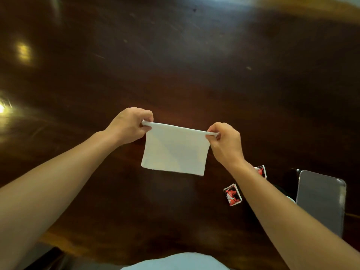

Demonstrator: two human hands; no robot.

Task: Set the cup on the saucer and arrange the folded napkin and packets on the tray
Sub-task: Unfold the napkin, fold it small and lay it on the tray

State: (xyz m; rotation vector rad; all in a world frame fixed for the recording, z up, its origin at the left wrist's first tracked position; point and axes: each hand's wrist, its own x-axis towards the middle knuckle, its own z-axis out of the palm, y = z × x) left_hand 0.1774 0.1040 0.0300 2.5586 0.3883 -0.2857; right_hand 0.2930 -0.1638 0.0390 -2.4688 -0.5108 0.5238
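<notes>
A white napkin (174, 151) hangs in the air over the dark wooden table (175, 65), held by its top edge. My left hand (129, 126) pinches the top left corner and my right hand (226, 142) pinches the top right corner. Two red, black and white packets lie on the table at the right: one packet (232, 194) in plain sight, the other packet (260, 171) partly hidden behind my right forearm. A grey metal tray (321, 199) sits at the right edge, bare where it shows. No cup or saucer is in view.
The table's near edge runs along the bottom, with my light blue clothing (175, 263) below it. Bright light reflections lie on the table's left side.
</notes>
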